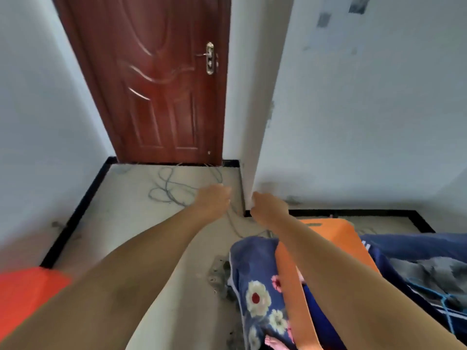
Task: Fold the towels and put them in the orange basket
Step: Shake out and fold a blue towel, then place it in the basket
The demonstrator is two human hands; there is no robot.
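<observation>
Orange basket (328, 238) low right, its rim under the right forearm; blue floral towel (255, 286) draped over its near-left edge. Left hand (213, 200) and right hand (269, 207) raised, fingers curled, holding nothing visible. No legible writing. Bare floor (141, 223) left.

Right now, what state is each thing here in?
Door: closed.
Left hand: fingers curled, nothing visible in it.
Right hand: fingers curled, nothing visible in it.
Orange basket: on the floor, contents hidden.
Floral towel: draped beside the basket.
Cable: loose on floor.
</observation>
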